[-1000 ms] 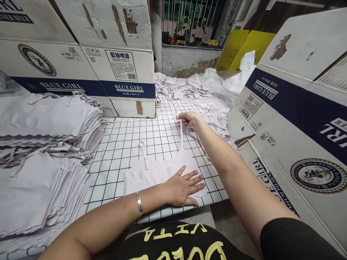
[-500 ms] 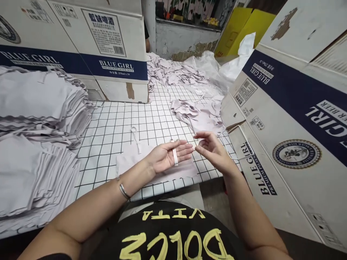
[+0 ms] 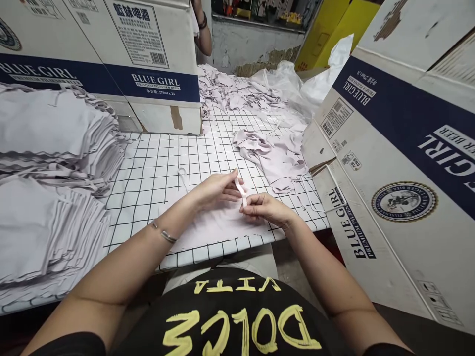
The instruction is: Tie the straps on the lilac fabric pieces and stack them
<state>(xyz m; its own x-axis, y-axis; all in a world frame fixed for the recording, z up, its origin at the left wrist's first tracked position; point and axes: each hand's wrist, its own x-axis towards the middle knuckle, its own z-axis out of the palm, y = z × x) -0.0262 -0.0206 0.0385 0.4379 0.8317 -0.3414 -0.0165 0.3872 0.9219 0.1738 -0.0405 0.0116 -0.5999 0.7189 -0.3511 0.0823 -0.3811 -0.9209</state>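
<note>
A small pale cloth pouch (image 3: 218, 225) lies flat on the black-gridded white table (image 3: 159, 173) near its front edge. Its right drawstring strap (image 3: 242, 188) is looped over the fingers of my left hand (image 3: 217, 189), which is curled round it. My right hand (image 3: 264, 207) pinches the same strap just below the left fingertips. The two hands touch over the pouch's upper right corner. The pouch's other strap (image 3: 183, 177) lies loose on the table to the left.
Stacks of flat pale pouches (image 3: 48, 178) fill the left. Blue Girl cartons stand at the back left (image 3: 148, 74) and lean along the right (image 3: 389, 163). A crumpled heap of pouches (image 3: 270, 153) and a plastic bag (image 3: 297, 84) lie farther back. Another person's arm (image 3: 202, 24) shows at the top.
My right hand drew the strap back from the far reach toward me. My left hand lifted off the pouch and took the strap over its fingers; both hands now meet on it.
</note>
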